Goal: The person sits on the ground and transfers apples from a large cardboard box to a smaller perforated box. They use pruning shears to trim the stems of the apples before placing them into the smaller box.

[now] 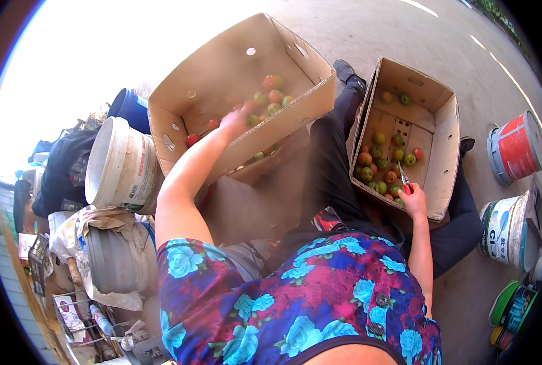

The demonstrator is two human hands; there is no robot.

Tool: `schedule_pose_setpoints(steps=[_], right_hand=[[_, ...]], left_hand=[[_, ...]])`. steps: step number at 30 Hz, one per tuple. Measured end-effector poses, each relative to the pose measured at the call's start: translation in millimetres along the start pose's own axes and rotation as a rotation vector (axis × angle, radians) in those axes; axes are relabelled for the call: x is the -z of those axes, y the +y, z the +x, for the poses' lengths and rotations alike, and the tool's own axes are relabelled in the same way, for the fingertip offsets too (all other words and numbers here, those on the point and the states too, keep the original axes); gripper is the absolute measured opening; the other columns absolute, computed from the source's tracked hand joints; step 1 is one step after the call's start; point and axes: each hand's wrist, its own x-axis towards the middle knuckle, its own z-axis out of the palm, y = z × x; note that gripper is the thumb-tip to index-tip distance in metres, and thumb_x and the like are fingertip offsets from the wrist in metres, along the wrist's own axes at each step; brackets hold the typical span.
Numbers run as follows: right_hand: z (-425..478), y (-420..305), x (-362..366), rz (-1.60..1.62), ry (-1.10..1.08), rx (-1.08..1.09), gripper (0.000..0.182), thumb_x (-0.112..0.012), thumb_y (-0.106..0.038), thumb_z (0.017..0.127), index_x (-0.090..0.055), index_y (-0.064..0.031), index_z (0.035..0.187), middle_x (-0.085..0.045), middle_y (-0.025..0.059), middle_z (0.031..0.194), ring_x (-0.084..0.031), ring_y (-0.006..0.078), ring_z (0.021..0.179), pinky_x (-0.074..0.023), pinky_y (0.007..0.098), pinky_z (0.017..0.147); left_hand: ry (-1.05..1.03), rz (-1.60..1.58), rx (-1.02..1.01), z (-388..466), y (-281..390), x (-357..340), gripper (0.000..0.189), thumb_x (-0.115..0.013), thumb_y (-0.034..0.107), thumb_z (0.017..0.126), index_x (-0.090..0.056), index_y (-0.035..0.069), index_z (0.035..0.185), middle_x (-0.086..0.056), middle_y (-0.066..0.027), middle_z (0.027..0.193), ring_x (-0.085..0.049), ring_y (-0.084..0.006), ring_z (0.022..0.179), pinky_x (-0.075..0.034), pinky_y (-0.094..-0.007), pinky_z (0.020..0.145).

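Observation:
My left hand [237,119] reaches into a large cardboard box [293,107] at the upper centre, its fingers among red and green tomatoes [276,96]; whether it grips one I cannot tell. My right hand [414,200] is closed around red-handled snips [406,182] at the near end of a second cardboard box [439,150]. The metal tips point up at a green tomato [398,154]. Several green and reddish tomatoes [366,174] lie at that box's near end, and two are near its far end. Part of the left box's inside is hazy.
Left of me are a white plastic bucket [116,159], a blue bucket [129,109], a grey bucket [116,255] and a wire basket [77,319]. More buckets [517,148] stand at the right. My outstretched legs [328,155] flank the right box. Beneath the left box is another carton [271,166].

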Motion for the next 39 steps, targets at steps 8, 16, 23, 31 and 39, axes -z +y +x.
schedule_pose_setpoints(steps=[8, 16, 23, 31, 39], right_hand=[[-2, -7, 2, 0.015, -0.026, -0.015, 0.042, -0.075, -0.031, 0.077, -0.063, 0.0007, 0.102, -0.068, 0.0193, 0.087, -0.066, 0.0346, 0.083, -0.0512, 0.0410, 0.076], [0, -6, 0, 0.040, -0.041, -0.025, 0.044, -0.074, -0.034, 0.074, -0.064, -0.0004, 0.102, -0.068, 0.0214, 0.089, -0.065, 0.0390, 0.087, -0.0506, 0.0455, 0.077], [-4, -9, 0, 0.004, 0.019, 0.026, 0.045, -0.074, -0.034, 0.075, -0.062, -0.0023, 0.104, -0.066, 0.0206, 0.098, -0.063, 0.0388, 0.094, -0.0500, 0.0464, 0.081], [-18, -26, 3, -0.047, 0.425, 0.338, 0.054, -0.078, -0.022, 0.073, -0.057, -0.0033, 0.119, -0.063, 0.0118, 0.100, -0.062, 0.0318, 0.095, -0.0484, 0.0429, 0.083], [-25, -38, 6, -0.212, 0.342, 0.406, 0.062, -0.078, -0.022, 0.070, -0.055, -0.0042, 0.124, -0.061, 0.0105, 0.107, -0.058, 0.0293, 0.102, -0.0436, 0.0410, 0.087]], left_hand=[[0.310, -0.262, 0.037, 9, 21, 26, 0.062, -0.077, 0.029, 0.074, -0.048, 0.006, 0.125, -0.065, -0.0238, 0.110, -0.065, -0.0365, 0.100, -0.051, -0.0439, 0.086], [0.221, -1.842, -0.262, -44, 104, 127, 0.043, -0.056, 0.029, 0.096, -0.052, 0.001, 0.128, -0.062, -0.0188, 0.116, -0.061, -0.0213, 0.082, -0.051, -0.0325, 0.070], [-0.692, -2.456, -0.514, -56, 218, 51, 0.055, -0.038, 0.041, 0.103, -0.046, -0.003, 0.135, -0.057, -0.0251, 0.124, -0.063, -0.0243, 0.089, -0.052, -0.0336, 0.076], [0.172, -1.144, -0.381, -13, 305, -91, 0.059, -0.078, 0.016, 0.079, -0.053, 0.003, 0.131, -0.061, -0.0136, 0.117, -0.062, -0.0240, 0.103, -0.051, -0.0350, 0.085], [0.320, -0.603, -0.446, -16, 315, -162, 0.056, -0.078, 0.024, 0.071, -0.054, 0.003, 0.118, -0.061, -0.0178, 0.112, -0.060, -0.0364, 0.103, -0.051, -0.0423, 0.089]])
